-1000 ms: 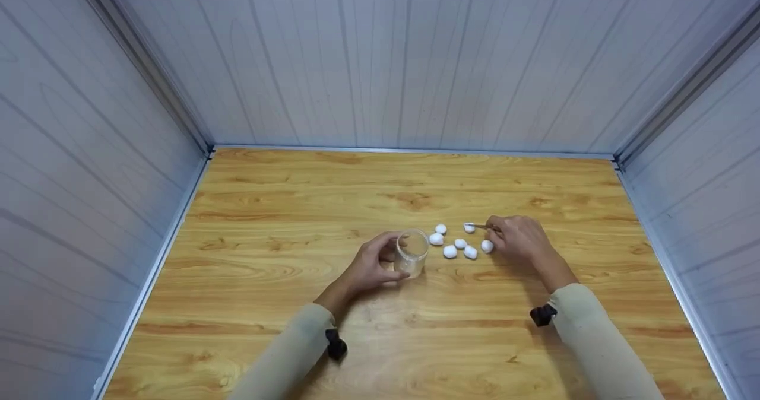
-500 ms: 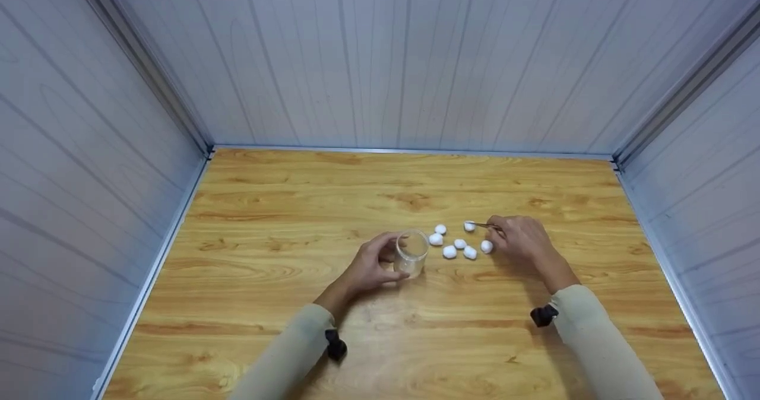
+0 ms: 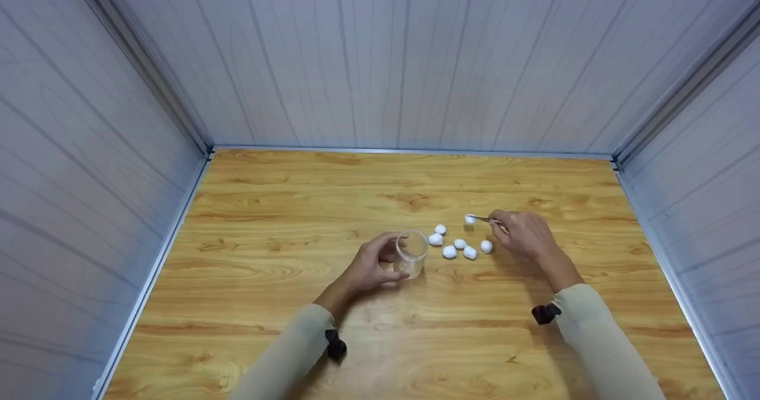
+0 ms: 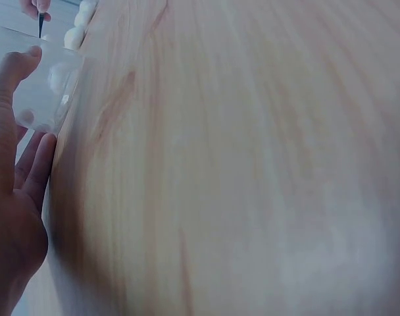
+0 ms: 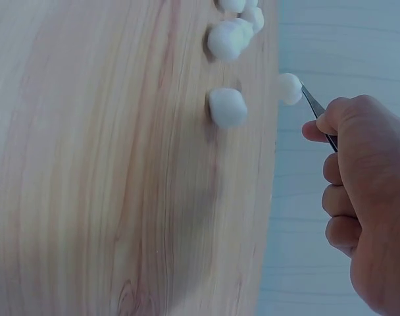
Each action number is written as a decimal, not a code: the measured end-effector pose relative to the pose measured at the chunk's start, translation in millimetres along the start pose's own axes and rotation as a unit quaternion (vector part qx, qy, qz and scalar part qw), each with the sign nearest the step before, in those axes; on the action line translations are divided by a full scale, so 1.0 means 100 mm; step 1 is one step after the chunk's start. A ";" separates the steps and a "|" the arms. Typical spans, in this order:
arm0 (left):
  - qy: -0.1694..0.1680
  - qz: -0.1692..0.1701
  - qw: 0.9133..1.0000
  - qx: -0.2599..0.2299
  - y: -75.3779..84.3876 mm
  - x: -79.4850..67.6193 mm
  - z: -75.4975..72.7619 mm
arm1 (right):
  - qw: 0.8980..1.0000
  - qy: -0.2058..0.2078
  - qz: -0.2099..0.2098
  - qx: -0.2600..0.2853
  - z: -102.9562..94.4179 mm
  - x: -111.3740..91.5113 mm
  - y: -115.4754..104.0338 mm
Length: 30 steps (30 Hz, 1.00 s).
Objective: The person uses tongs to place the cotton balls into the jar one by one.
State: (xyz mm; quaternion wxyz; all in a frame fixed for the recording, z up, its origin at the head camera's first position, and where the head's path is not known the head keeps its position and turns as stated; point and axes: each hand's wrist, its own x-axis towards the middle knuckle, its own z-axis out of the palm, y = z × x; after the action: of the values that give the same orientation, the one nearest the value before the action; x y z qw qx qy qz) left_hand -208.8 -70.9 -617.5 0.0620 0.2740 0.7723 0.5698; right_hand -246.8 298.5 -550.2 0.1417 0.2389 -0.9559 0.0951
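In the head view my left hand [image 3: 369,266] curls round a clear glass jar [image 3: 411,257] that stands upright on the wooden table. Thumb and fingers lie on either side of the jar in the left wrist view. My right hand [image 3: 523,234] pinches a pair of metal tweezers [image 3: 488,219]. Their tips grip a white cotton ball [image 5: 290,89], which hangs above the table surface in the right wrist view. Several other cotton balls [image 3: 449,251] lie between the jar and my right hand. A single cotton ball [image 5: 227,108] sits apart, nearest the right hand.
The wood-grain table [image 3: 285,210] is enclosed by pale panel walls [image 3: 380,62] at the back and both sides. A metal strip [image 3: 415,150] runs along its back edge. Dark wrist cameras [image 3: 545,313] are strapped to both sleeves.
The right hand has risen slightly with the tweezers, lifting the gripped cotton ball off the table. The left hand and jar have stayed in place.
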 end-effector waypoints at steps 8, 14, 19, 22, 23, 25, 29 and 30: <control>0.002 0.003 1.000 0.005 0.00 0.00 0.01 | 1.000 0.000 -0.004 0.001 -0.01 -0.01 0.00; 0.006 0.007 1.000 0.007 -0.01 0.00 0.01 | 1.000 0.011 -0.017 0.005 -0.03 -0.01 -0.01; 0.006 0.005 1.000 0.004 -0.03 -0.01 0.01 | 1.000 0.010 -0.023 0.013 -0.06 0.00 -0.06; 0.002 0.001 1.000 0.005 -0.03 0.00 0.01 | 0.999 0.007 -0.026 0.017 -0.08 0.01 -0.09; 0.001 0.000 1.000 0.008 -0.03 0.00 0.01 | 0.999 0.008 -0.027 0.018 -0.09 0.01 -0.10; -0.001 0.000 1.000 0.016 -0.03 0.00 0.00 | 0.999 0.010 -0.030 0.019 -0.10 0.02 -0.12; -0.001 0.002 1.000 0.027 -0.02 0.00 -0.01 | 0.999 0.018 -0.041 0.024 -0.13 0.04 -0.16; 0.000 0.003 1.000 0.027 -0.02 0.00 -0.01 | 0.999 0.020 -0.044 0.025 -0.13 0.05 -0.18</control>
State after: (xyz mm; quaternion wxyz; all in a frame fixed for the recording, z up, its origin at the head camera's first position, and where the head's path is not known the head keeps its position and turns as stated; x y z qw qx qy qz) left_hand -209.5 -72.1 -619.1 0.0531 0.2776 0.7867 0.5488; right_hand -239.2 284.6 -534.1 0.1589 0.2821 -0.9389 0.1171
